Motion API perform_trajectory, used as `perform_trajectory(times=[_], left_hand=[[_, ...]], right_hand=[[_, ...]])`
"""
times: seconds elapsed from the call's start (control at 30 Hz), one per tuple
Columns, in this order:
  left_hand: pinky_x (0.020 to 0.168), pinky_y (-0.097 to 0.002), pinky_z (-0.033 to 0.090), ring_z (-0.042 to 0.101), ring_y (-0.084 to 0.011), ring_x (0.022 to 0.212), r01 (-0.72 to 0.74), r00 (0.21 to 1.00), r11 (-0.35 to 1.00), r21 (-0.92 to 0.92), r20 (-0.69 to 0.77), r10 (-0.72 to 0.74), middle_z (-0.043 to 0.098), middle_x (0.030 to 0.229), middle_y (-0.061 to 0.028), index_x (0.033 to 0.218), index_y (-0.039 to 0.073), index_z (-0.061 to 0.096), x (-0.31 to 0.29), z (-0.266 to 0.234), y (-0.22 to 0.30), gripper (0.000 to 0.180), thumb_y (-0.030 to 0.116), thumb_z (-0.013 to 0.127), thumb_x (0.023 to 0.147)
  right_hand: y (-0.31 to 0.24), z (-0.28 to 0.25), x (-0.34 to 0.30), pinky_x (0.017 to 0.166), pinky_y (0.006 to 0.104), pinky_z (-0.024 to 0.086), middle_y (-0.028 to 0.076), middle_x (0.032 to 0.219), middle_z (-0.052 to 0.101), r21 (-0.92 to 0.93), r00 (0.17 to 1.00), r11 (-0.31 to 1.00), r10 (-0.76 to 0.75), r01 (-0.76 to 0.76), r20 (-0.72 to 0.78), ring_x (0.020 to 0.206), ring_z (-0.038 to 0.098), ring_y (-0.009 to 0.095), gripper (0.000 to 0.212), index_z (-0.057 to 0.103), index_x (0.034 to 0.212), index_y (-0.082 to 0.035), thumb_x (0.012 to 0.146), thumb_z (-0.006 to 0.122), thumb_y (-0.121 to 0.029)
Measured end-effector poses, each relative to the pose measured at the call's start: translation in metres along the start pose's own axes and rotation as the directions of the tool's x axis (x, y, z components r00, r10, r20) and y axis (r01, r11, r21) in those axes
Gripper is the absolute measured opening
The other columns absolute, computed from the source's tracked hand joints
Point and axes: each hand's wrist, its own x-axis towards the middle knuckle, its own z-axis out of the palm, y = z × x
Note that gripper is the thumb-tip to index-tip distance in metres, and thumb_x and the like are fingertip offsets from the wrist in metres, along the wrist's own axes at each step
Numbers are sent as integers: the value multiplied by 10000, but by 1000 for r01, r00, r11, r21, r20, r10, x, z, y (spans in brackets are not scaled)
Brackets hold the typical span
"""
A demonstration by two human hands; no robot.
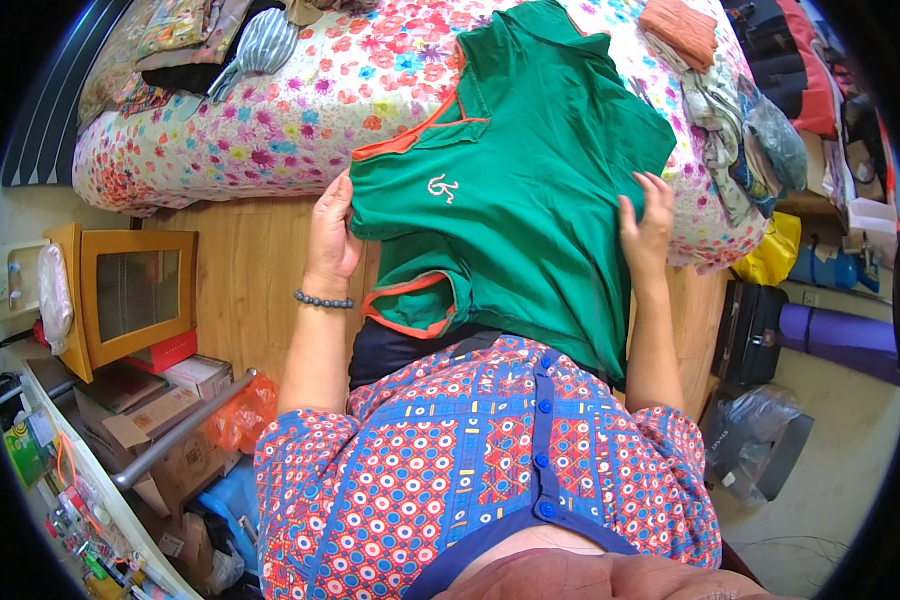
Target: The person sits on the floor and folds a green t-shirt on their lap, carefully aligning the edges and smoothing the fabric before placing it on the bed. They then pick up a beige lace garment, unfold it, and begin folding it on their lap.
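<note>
A green top [560, 190] with orange trim and a small light emblem is spread from my lap onto the bed in front of me. Its V-shaped neckline faces left, and an orange-edged sleeve opening hangs near my waist. My left hand [332, 232] is closed on the top's left edge just below the neckline, with a dark bead bracelet [323, 300] on that wrist. Along the opposite edge, my right hand [648, 225] lies against the cloth, its fingers stretched and apart. The far end of the top is loosely creased on the bedspread.
The bed [240, 140] has a floral cover. Folded clothes [195, 35] lie at its far left; an orange folded cloth [678, 32] and more garments [715, 130] lie at right. A wooden cabinet [135, 290] and cardboard boxes [160, 420] stand left, a black suitcase [750, 330] right.
</note>
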Motion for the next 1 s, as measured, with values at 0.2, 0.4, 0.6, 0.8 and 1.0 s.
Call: perform_trajectory(times=[0.2, 0.4, 0.6, 0.8, 1.0], left_hand=[[1021, -374, 446, 555, -223, 1182, 113, 991, 979, -167, 96, -98, 574, 1302, -122, 1341, -11, 487, 1, -2, 9, 420, 258, 467, 1019], [1011, -379, 457, 589, -235, 1135, 180, 974, 959, -219, 178, -142, 598, 1258, -139, 1304, -17, 506, -10, -3, 15, 364, 176, 504, 996], [961, -325, 489, 615, -177, 1079, 302, 941, 931, 205, 91, -325, 638, 1206, -103, 1280, -6, 546, -19, -16, 6, 354, 106, 589, 947], [857, -369, 557, 672, -212, 943, 22, 993, 975, 223, 111, -47, 679, 1103, -110, 1175, 6, 611, 22, 43, 53, 262, 80, 608, 923], [752, -333, 546, 657, -191, 820, -264, 946, 905, 333, 274, 174, 680, 993, -97, 1218, 48, 548, 165, 151, 148, 325, 170, 619, 926]], right_hand=[[80, 7, -57, 921, 333, 469, 135, 1177, 620, 426, 757, 626, 536, -653, 373, 1068, 597, 217, 388, 558, 1239, 38, 918, 635, -166], [66, 6, -50, 837, 255, 464, 37, 1005, 647, 652, 771, 419, 433, -631, 467, 917, 584, 105, 209, 601, 1076, 19, 896, 648, -76], [51, -21, -26, 876, 297, 489, 42, 994, 651, 854, 731, -104, 471, -509, 493, 917, 600, 141, 190, 572, 1025, -55, 852, 616, 9], [40, -67, -9, 1024, 399, 441, 118, 1145, 630, 888, 829, -338, 359, -313, 429, 1109, 582, 248, 361, 564, 1173, -26, 820, 566, 49], [-12, -153, -7, 1003, 462, 447, 161, 1260, 568, 962, 899, -269, 408, -49, 160, 1156, 556, 305, 440, 518, 1259, -34, 828, 556, 46]])
